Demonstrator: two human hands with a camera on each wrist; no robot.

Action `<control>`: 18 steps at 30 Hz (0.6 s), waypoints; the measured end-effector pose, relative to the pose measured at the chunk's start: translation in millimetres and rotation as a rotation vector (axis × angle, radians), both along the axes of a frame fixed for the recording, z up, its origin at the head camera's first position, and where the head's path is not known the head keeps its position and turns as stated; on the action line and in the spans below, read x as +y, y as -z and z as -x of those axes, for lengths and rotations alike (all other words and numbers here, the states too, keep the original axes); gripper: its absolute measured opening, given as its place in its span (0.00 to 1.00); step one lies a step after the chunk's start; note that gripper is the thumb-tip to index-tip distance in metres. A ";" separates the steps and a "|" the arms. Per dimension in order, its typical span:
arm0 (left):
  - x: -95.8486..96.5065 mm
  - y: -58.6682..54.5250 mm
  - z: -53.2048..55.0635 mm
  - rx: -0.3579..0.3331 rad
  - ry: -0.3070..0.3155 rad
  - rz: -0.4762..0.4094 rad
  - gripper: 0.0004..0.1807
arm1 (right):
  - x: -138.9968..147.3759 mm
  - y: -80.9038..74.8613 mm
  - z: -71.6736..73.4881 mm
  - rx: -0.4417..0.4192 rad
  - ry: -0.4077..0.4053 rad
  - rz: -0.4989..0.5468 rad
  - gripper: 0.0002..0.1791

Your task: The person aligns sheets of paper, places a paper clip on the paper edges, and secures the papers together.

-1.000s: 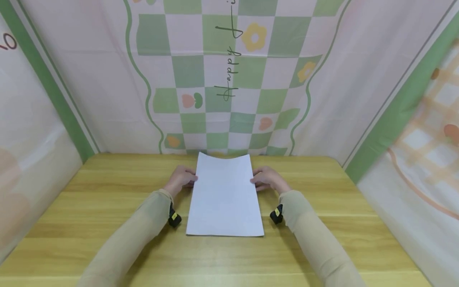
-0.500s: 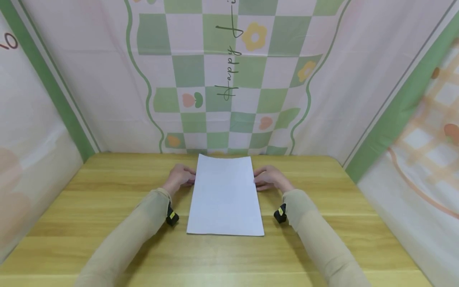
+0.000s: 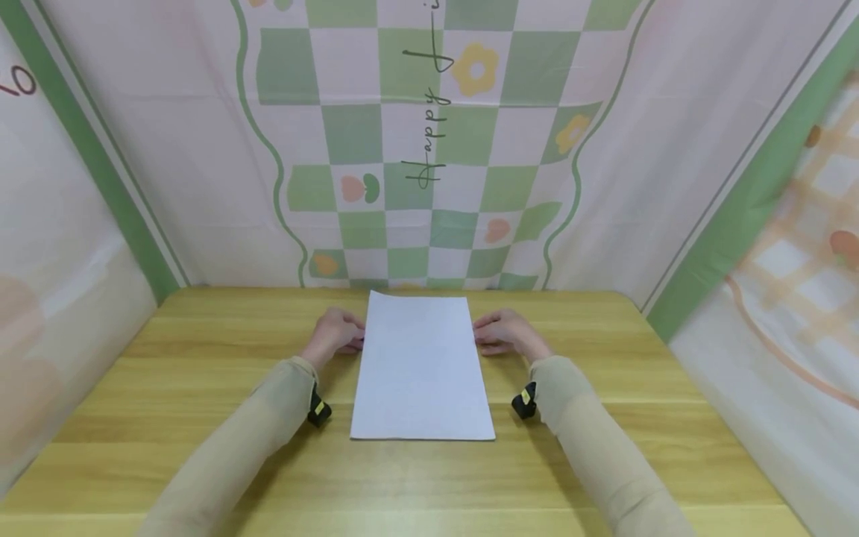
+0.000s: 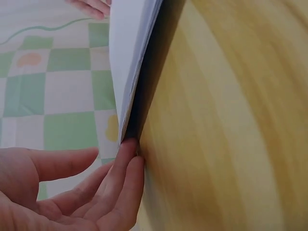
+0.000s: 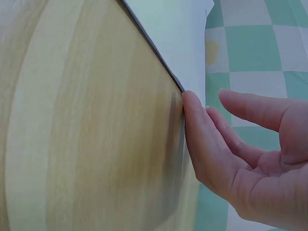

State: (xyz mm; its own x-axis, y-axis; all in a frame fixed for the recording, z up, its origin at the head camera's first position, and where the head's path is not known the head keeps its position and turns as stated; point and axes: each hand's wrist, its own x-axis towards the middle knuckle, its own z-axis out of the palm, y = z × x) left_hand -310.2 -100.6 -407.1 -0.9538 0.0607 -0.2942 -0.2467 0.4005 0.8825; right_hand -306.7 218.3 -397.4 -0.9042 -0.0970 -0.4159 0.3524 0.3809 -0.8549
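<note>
A thin stack of white paper [image 3: 423,369] lies on the wooden table, its far left corner slightly raised. At its left edge is my left hand [image 3: 334,332]. The left wrist view shows the fingertips of that left hand [image 4: 91,192] just under the edge of the paper [image 4: 132,57], thumb held apart. Along the other side, my right hand [image 3: 508,334] touches the paper's edge. In the right wrist view, a fingertip of the right hand [image 5: 250,149] meets the edge of the paper [image 5: 168,38], and the thumb stands away from it.
The wooden table [image 3: 429,485] runs back to a hanging cloth [image 3: 409,134] with green checks and flowers. More cloth encloses both sides. A small black camera [image 3: 318,409] sits at the left wrist and another black camera [image 3: 525,400] at the right.
The far end of the paper has come down and lies flatter. Both thumbs have left its top, and the hands have moved slightly outward from its edges.
</note>
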 end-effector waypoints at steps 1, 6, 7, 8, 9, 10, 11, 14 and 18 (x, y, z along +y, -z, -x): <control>0.2 -0.3 -0.7 0.003 0.000 -0.003 0.12 | -0.4 -0.4 -0.1 0.000 0.005 0.000 0.21; 1.4 -0.3 -3.4 0.026 -0.011 -0.003 0.13 | -1.5 0.1 1.4 -0.006 0.027 0.006 0.21; 1.8 -0.2 -3.7 0.029 -0.016 0.003 0.13 | -1.8 0.2 1.6 -0.006 0.033 0.004 0.20; 2.2 -0.2 -4.2 0.033 -0.020 0.013 0.13 | -2.0 0.4 1.6 -0.007 0.029 0.001 0.20; 2.6 -0.2 -4.8 0.035 -0.022 0.027 0.12 | -1.9 0.1 1.5 -0.008 0.026 0.000 0.20; 3.1 -0.3 -5.3 0.038 -0.024 0.043 0.12 | -1.7 -0.2 1.4 -0.009 0.025 -0.006 0.20; 3.4 -0.4 -5.8 0.041 -0.025 0.065 0.12 | -1.6 -0.7 1.1 -0.010 0.023 -0.014 0.19; 2.8 -1.8 -8.4 0.066 -0.013 0.135 0.13 | 2.3 1.2 4.2 -0.002 -0.009 -0.028 0.19; -0.9 -5.2 -13.5 0.115 0.009 0.224 0.16 | 3.0 -1.8 2.3 0.014 -0.010 -0.084 0.21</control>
State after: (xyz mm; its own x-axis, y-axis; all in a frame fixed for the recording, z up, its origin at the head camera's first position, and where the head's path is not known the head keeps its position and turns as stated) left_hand -296.7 -101.5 -401.9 -0.9816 0.0147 -0.1904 -0.1451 0.5907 0.7937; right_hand -309.1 221.3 -395.6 -0.9093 -0.0713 -0.4099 0.3359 0.4553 -0.8245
